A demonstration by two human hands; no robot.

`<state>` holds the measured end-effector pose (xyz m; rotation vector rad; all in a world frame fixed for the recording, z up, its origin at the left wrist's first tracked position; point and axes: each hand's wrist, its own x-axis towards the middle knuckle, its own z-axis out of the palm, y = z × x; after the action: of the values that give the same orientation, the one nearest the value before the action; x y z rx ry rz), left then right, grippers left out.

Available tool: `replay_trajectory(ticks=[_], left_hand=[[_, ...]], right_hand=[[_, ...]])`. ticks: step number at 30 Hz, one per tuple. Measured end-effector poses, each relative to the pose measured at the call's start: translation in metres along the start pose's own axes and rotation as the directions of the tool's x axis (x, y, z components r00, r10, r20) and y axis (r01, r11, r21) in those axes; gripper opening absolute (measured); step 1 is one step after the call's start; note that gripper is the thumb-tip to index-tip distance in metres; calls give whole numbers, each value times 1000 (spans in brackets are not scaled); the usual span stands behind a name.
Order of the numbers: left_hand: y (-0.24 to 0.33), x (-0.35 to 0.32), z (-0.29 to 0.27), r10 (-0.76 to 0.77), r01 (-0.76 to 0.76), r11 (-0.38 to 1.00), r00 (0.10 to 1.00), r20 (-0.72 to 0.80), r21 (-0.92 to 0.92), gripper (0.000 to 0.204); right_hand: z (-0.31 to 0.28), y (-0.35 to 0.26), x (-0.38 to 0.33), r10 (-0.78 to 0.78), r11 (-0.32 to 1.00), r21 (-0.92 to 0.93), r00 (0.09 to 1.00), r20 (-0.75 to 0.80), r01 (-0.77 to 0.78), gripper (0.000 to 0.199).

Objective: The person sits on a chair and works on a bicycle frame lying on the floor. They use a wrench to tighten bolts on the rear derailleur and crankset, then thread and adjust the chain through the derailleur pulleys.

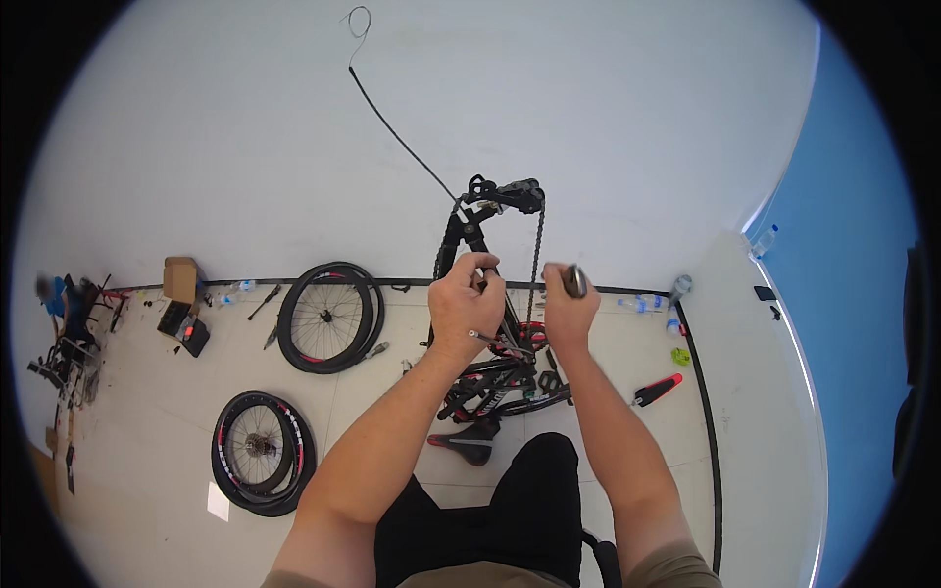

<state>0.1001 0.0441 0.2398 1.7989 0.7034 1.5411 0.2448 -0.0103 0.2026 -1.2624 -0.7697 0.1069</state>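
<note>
A black and red bicycle frame [495, 387] stands upended in front of me. Its rear derailleur [524, 196] is at the top, and the chain [538, 245] hangs from it. My left hand [469, 304] is closed at a black frame tube; its curled fingers hide what lies in them. A silver-tipped cable end [475, 335] shows below that hand. In my closed right hand [570, 314] is a dark tool with a rounded, shiny end [575, 282], its kind unclear. From the frame's top, a black cable housing [397, 132] runs up left to a looped bare wire [361, 22].
Two groups of wheels with tyres [328, 316] [263, 453] lie on the floor at left. A saddle [466, 441] is below the frame. Boxes [181, 279] and a cluttered parts pile [78, 343] stand farther left. Plastic bottles [642, 304] and a red-black piece [659, 389] lie right.
</note>
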Motion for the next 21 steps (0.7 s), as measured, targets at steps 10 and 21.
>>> replay_trajectory(ticks=[10, 21], left_hand=[[1, -2, -3, 18, -18, 999, 1000, -5, 35, 11], [-4, 1, 1, 38, -38, 999, 999, -33, 11, 8]], right_hand=[[21, 11, 69, -145, 892, -420, 985, 89, 169, 22], [21, 19, 70, -205, 825, -524, 976, 72, 212, 18]])
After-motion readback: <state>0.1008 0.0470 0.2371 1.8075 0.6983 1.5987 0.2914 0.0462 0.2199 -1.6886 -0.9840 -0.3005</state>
